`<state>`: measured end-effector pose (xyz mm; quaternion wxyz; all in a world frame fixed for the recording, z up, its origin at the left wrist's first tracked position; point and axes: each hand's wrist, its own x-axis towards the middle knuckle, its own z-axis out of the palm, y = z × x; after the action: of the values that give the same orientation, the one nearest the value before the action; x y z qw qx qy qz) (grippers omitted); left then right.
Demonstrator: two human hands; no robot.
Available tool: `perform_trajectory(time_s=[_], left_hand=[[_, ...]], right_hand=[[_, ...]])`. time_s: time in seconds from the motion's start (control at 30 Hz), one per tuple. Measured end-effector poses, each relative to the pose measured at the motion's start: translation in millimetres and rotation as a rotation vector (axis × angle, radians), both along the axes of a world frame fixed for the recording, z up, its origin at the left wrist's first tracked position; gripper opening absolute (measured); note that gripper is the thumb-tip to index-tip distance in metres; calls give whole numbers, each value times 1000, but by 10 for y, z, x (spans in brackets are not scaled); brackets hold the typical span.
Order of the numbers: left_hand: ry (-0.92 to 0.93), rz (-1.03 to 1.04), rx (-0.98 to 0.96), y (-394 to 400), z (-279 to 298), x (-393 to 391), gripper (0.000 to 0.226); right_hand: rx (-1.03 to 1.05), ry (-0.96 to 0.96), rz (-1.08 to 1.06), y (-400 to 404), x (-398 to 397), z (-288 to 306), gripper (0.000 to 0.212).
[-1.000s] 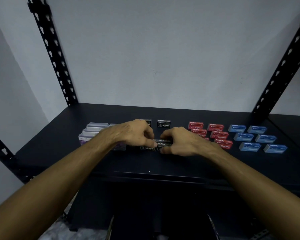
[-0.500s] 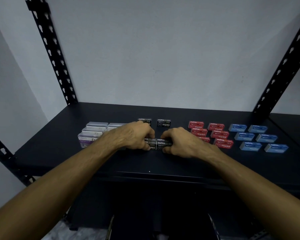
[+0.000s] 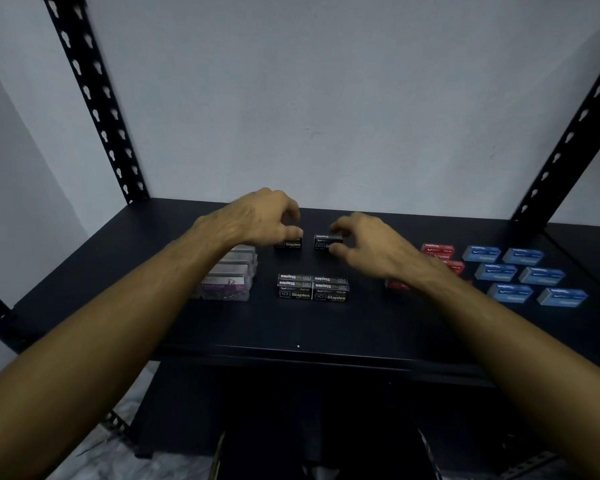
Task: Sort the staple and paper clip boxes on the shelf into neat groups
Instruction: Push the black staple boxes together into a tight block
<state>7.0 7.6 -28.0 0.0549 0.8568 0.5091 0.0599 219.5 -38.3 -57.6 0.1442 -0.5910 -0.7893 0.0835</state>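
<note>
Black cardboard staple boxes point(image 3: 313, 289) sit squared together at the dark metal shelf point(image 3: 326, 327) front, while the left hand point(image 3: 257, 220) and right hand point(image 3: 368, 244) each pinch a stray black box behind, likely to join them.

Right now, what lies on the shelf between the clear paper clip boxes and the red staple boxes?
In the head view, the black staple boxes: a tight front block and two separate ones behind, which the hands are reaching.

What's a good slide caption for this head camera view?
Both hands reach two rear black staple boxes behind the grouped black ones.
</note>
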Motion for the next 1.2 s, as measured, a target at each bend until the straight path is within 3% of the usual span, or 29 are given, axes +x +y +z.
perform_trajectory(time_s=[0.2, 0.33, 0.5, 0.8, 1.2], left_hand=[[41, 35, -112, 363, -250, 31, 39], [38, 2, -141, 415, -337, 60, 33], [-15, -30, -121, 420, -395, 83, 25], [-66, -63, -154, 415, -429, 136, 15], [-95, -87, -224, 171, -406, 104, 19]], right_hand=[[-1, -105, -23, 311, -98, -92, 43], [-26, -140, -18, 459, -125, -164, 28], [-44, -106, -4, 519, -144, -216, 19], [-95, 19, 1, 497, -169, -205, 27], [-200, 87, 36, 227, -117, -129, 27]])
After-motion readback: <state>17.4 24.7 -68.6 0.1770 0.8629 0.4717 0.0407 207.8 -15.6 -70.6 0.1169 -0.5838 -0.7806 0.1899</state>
